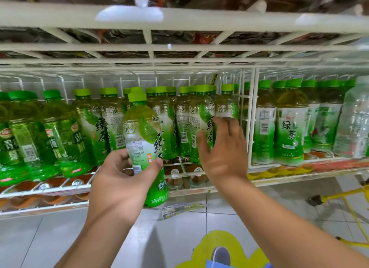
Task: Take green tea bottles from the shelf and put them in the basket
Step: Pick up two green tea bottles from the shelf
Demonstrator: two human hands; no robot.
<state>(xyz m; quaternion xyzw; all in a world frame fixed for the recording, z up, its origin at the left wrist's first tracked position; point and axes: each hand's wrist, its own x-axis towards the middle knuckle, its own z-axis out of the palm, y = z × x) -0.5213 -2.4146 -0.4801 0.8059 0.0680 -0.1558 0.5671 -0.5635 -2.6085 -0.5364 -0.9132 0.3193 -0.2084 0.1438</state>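
1. Green-capped and upright, a green tea bottle (144,148) sits in the left hand (121,180), clear of the shelf front; thumb and fingers are curled round its lower label.
2. Just to its right, the right hand (221,148) reaches into the row of green tea bottles (201,124) on the white wire shelf (179,174). Its fingers are spread round one bottle's label, thumb on the left side and fingertips on the right, but I cannot tell whether they have closed on it.
3. Left of that row stand darker green bottles (50,136) leaning to the left.
4. A wire divider (252,116) separates the row from another brand of green tea (289,128) on the right, with a clear bottle (353,124) at the far edge.
5. A wire rack (179,46) runs overhead.
6. Below are pale floor tiles (60,237), a yellow floor sticker (217,245) and a yellow frame (343,196) at the right edge.
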